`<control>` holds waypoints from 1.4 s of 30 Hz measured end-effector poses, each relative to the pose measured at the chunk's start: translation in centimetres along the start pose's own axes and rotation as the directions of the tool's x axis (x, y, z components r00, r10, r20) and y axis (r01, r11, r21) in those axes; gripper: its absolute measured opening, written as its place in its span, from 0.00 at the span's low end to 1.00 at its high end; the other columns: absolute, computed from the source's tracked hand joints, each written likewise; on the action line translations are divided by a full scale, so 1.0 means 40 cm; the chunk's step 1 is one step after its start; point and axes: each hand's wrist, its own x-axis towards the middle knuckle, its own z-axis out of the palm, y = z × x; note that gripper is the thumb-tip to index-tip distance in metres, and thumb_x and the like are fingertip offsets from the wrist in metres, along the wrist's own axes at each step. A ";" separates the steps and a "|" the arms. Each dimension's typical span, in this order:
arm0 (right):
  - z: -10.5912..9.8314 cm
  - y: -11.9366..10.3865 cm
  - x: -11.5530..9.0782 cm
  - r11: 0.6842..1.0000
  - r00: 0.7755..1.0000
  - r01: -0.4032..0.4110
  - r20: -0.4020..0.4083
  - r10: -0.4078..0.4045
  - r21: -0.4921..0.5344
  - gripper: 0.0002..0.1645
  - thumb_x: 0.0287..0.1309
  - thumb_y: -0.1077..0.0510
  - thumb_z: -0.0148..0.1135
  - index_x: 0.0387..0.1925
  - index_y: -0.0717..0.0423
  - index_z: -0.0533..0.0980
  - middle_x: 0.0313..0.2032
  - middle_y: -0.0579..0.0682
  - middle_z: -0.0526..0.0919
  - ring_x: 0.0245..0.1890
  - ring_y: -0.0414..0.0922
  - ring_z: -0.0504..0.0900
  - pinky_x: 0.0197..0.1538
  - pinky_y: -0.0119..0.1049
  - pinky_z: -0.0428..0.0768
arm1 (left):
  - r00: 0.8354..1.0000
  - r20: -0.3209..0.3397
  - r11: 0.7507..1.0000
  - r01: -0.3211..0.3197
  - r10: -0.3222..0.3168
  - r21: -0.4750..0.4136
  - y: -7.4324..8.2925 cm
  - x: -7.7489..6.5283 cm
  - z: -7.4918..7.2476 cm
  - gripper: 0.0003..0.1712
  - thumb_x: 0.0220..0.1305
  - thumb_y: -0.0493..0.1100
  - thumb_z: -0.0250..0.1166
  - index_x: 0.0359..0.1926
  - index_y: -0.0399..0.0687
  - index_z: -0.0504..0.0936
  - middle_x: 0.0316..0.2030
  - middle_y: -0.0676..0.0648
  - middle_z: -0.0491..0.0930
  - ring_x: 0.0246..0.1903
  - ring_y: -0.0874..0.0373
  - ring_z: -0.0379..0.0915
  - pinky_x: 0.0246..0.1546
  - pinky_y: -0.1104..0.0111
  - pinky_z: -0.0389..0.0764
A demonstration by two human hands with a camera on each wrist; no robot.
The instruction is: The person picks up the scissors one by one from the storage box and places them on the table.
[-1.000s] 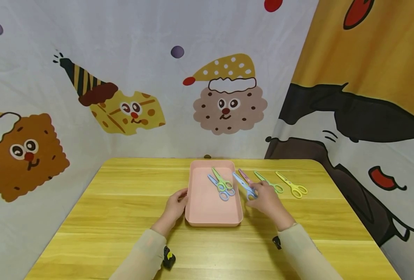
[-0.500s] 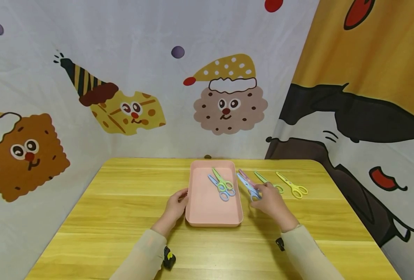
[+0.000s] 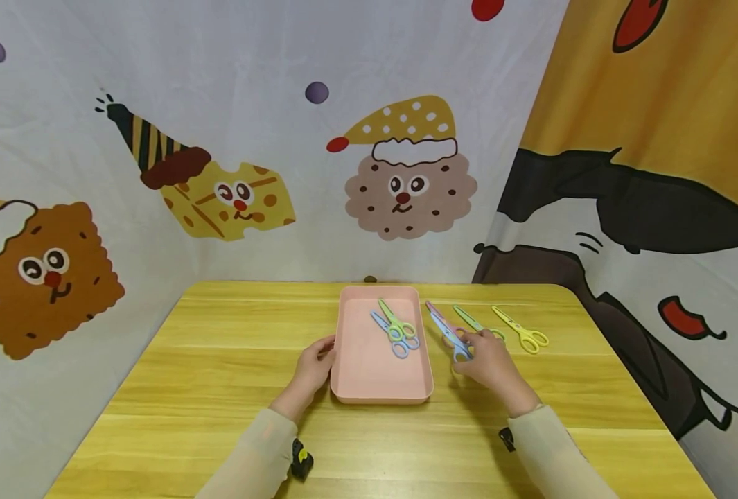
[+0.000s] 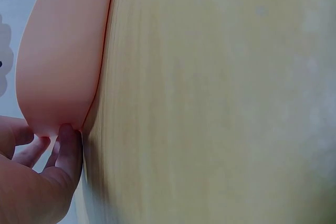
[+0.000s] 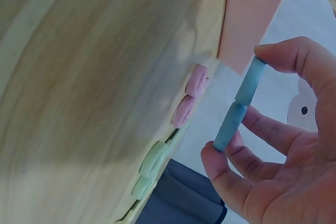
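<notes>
My right hand [image 3: 490, 364] pinches blue scissors [image 3: 441, 325] by their handles, just right of the pink tray [image 3: 375, 384]. In the right wrist view the blue handles [image 5: 230, 126] sit between thumb and fingertips, raised off the table. Pink scissors [image 3: 430, 307] lie partly hidden under them. Beside these lie green scissors [image 3: 466, 318], their handles partly behind my hand, and yellow scissors [image 3: 511, 323]. My left hand [image 3: 309, 367] rests its fingertips against the tray's left outer wall [image 4: 63, 66]. Inside the tray, green scissors [image 3: 387, 311] lie across blue scissors [image 3: 378, 319].
A wooden table [image 3: 231, 360] carries everything. Behind it hangs a white cloth [image 3: 256, 125] printed with cartoon snacks, and the tray's far end is near the table's back edge. Black wrist devices [image 3: 301, 460] show at both sleeves.
My right hand has moved right and slightly nearer with the blue scissors, away from the tray and over the pink scissors. My left hand and the tray have stayed put.
</notes>
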 end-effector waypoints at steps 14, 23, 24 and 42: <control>0.017 0.000 -0.010 0.999 0.999 0.004 0.036 -0.002 -0.046 0.33 0.35 0.51 0.72 0.48 0.58 0.79 0.41 0.59 0.75 0.36 0.53 0.70 0.29 0.37 0.67 | 1.000 -0.003 1.000 0.002 -0.002 0.002 0.000 0.002 0.000 0.21 0.69 0.35 0.54 0.62 0.39 0.72 0.54 0.37 0.75 0.53 0.44 0.72 0.54 0.57 0.77; 0.024 -0.002 -0.016 0.998 0.999 0.018 0.046 -0.016 -0.057 0.32 0.34 0.51 0.73 0.46 0.58 0.79 0.38 0.57 0.74 0.33 0.51 0.68 0.29 0.35 0.65 | 1.000 -0.003 1.000 0.002 -0.002 0.010 0.004 -0.002 -0.002 0.22 0.69 0.36 0.54 0.62 0.39 0.71 0.54 0.36 0.75 0.53 0.44 0.72 0.54 0.57 0.77; 0.026 -0.002 -0.017 0.998 0.999 0.015 0.048 -0.012 -0.056 0.32 0.34 0.50 0.73 0.46 0.58 0.79 0.38 0.57 0.74 0.33 0.51 0.68 0.29 0.35 0.65 | 1.000 -0.004 1.000 0.003 -0.003 0.012 0.004 -0.002 -0.002 0.22 0.69 0.36 0.54 0.62 0.39 0.71 0.54 0.36 0.75 0.53 0.44 0.72 0.54 0.57 0.77; 0.046 -0.002 -0.027 0.999 0.994 -0.022 0.104 0.026 -0.043 0.32 0.32 0.52 0.72 0.46 0.59 0.80 0.37 0.55 0.74 0.33 0.50 0.69 0.30 0.36 0.67 | 1.000 -0.001 1.000 -0.016 0.016 0.003 0.003 -0.004 -0.003 0.21 0.68 0.35 0.54 0.61 0.37 0.72 0.54 0.36 0.75 0.53 0.43 0.73 0.53 0.57 0.77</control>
